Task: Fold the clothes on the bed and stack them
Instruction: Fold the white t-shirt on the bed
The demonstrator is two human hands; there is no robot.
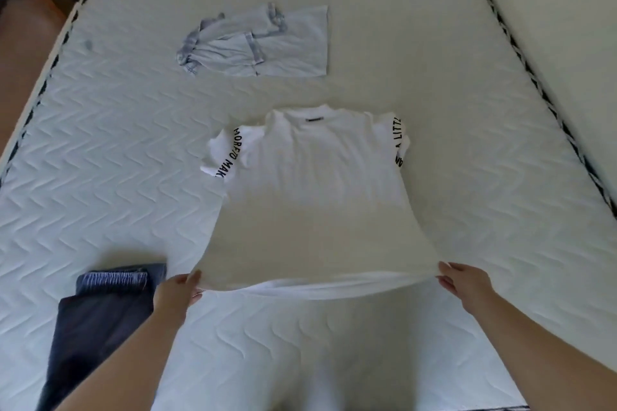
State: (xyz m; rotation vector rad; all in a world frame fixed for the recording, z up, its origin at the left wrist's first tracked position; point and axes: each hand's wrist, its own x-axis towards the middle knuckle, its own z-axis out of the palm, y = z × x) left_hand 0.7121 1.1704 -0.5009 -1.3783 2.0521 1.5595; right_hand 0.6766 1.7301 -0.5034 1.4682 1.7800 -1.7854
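We hold the white T-shirt (pixel 314 197) by its hem, spread on the bed (pixel 467 143) with the collar pointing away from us. Our left hand (pixel 177 294) pinches the near left corner of the hem between thumb and fingers; our right hand (pixel 467 284) pinches the near right corner the same way, lifting that edge just off the mattress while the shoulders and both lettered sleeves rest flat.

We judge this to be the laying-out step, with the fold itself not yet made. The next move likely calls for setting the hem down smooth and turning in the 2 sleeves, the right one already crumpled against the body.

A pale blue garment (pixel 257 43) lies further up the bed, well apart, loosely folded with its collar bunched at the left. Dark blue trousers (pixel 100 320) lie just beside our left hand, their waistband near the shirt's corner, and could crowd a leftward fold. Nothing else lies in the way.
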